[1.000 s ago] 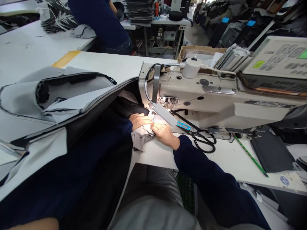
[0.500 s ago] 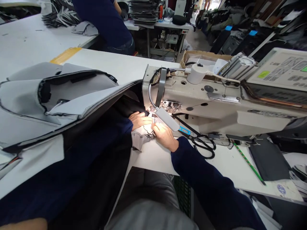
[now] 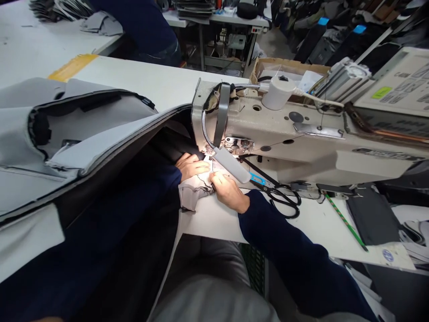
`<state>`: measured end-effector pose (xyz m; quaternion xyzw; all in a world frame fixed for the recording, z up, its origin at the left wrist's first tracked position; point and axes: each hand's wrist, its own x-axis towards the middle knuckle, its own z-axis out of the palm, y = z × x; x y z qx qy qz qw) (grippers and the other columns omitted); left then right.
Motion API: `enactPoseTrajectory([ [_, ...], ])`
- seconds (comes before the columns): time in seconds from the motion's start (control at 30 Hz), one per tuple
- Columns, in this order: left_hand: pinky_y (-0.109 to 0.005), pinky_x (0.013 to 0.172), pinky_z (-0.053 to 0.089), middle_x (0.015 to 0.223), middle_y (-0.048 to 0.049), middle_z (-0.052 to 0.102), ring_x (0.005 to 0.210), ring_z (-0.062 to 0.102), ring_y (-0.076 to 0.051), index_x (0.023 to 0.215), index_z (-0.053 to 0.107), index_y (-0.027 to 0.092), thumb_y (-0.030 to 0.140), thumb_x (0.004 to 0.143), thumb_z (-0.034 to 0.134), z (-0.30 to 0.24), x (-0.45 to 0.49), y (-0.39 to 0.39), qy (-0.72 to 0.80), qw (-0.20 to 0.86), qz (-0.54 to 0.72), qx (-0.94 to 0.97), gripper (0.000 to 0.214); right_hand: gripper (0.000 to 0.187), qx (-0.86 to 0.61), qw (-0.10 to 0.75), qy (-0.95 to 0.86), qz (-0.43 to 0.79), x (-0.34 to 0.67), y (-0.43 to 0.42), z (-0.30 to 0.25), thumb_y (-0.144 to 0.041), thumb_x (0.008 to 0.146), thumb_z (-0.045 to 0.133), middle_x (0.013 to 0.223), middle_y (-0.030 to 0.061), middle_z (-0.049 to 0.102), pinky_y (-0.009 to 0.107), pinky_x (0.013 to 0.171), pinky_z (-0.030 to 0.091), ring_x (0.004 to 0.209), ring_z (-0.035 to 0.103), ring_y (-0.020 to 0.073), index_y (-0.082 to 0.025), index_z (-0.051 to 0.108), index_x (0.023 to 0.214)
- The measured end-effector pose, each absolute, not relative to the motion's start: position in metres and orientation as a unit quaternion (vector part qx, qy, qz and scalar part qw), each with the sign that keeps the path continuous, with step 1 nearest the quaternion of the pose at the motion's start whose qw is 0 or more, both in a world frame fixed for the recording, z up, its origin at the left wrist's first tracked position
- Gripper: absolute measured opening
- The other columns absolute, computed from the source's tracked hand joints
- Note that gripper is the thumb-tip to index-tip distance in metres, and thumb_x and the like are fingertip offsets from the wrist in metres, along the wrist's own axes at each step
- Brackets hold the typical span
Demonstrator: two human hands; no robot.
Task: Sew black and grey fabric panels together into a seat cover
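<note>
My left hand (image 3: 191, 164) lies flat, fingers together, on the limp grey black-edged fabric panel (image 3: 193, 194); my right hand (image 3: 229, 193) pinches its edge, probably the best hold for such soft, floppy cloth

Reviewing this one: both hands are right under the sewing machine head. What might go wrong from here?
1. The left hand and right hand rest on the grey fabric right beside the needle area; a fingertip might slide under it.
2. The large grey and black bundle lies piled to the left over the left arm; its weight may pull the piece askew.
3. The scissors lie close to the right sleeve and could get knocked.
</note>
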<state>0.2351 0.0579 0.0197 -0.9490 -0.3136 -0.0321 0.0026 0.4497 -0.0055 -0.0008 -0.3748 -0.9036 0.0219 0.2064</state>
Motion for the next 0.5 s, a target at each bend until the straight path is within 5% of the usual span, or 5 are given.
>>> enactPoseTrajectory([
  [0.27, -0.04, 0.092, 0.023, 0.106, -0.0057, 0.067, 0.109, 0.043, -0.021, 0.108, 0.067, 0.028, 0.025, 0.099, 0.035, 0.024, 0.233, 0.07, -0.292, 0.019, -0.071, -0.954, 0.033, 0.028, -0.371, 0.127, -0.918, -0.063, 0.437, 0.006, 0.003, -0.002, 0.087, 0.033, 0.09, 0.0104, 0.057, 0.034, 0.072, 0.043, 0.077, 0.051, 0.0206, -0.014, 0.058, 0.092],
  [0.5, -0.039, 0.102, 0.012, 0.117, 0.0012, 0.065, 0.103, 0.048, -0.018, 0.114, 0.061, 0.031, 0.029, 0.097, 0.038, 0.014, 0.226, 0.056, -0.296, -0.078, -0.109, -0.946, 0.028, 0.035, -0.36, 0.234, -0.901, 0.06, 0.452, 0.002, -0.002, 0.0, 0.085, 0.034, 0.106, 0.0125, 0.06, 0.037, 0.092, 0.044, 0.104, 0.054, 0.0224, -0.013, 0.054, 0.11],
])
